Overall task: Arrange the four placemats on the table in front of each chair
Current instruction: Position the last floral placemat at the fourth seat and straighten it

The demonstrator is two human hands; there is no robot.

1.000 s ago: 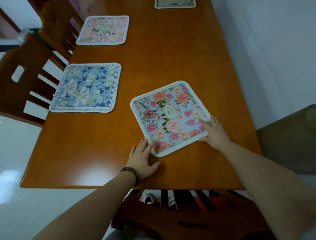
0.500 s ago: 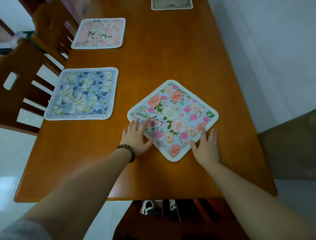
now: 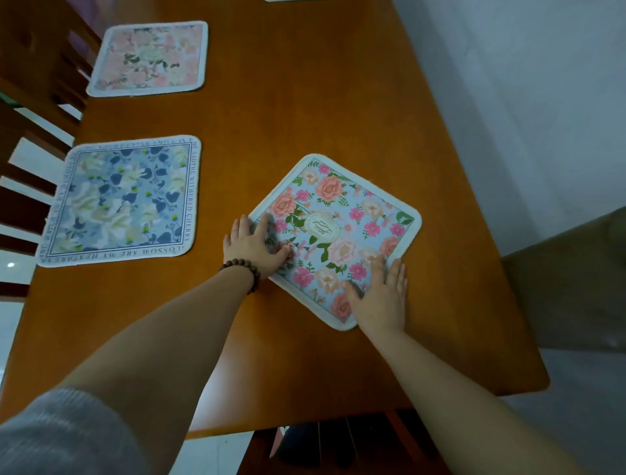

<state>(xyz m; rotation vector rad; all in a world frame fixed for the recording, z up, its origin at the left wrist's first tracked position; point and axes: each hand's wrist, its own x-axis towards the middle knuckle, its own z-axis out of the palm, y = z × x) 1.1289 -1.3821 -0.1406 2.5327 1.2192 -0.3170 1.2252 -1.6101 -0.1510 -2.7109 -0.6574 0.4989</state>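
Observation:
A light-blue placemat with pink flowers (image 3: 338, 223) lies turned like a diamond on the orange wooden table (image 3: 305, 101), near its front right part. My left hand (image 3: 257, 247) presses flat on the mat's left corner, fingers spread. On the mat's near corner my right hand (image 3: 382, 298) rests flat in the same way. A blue-and-white floral placemat (image 3: 125, 200) lies at the table's left edge. Farther back on the left is a pale pink floral placemat (image 3: 152, 57). Only a sliver of another mat (image 3: 288, 1) shows at the top edge.
Dark wooden chairs (image 3: 27, 190) stand along the table's left side, and another chair (image 3: 338, 447) sits under the near edge. A white wall is close on the right, with a brown sofa arm (image 3: 576, 278) beside the table's right corner.
The flowered mat has been turning clockwise under both hands. My left hand slid up onto its left corner and my right hand moved onto its near corner.

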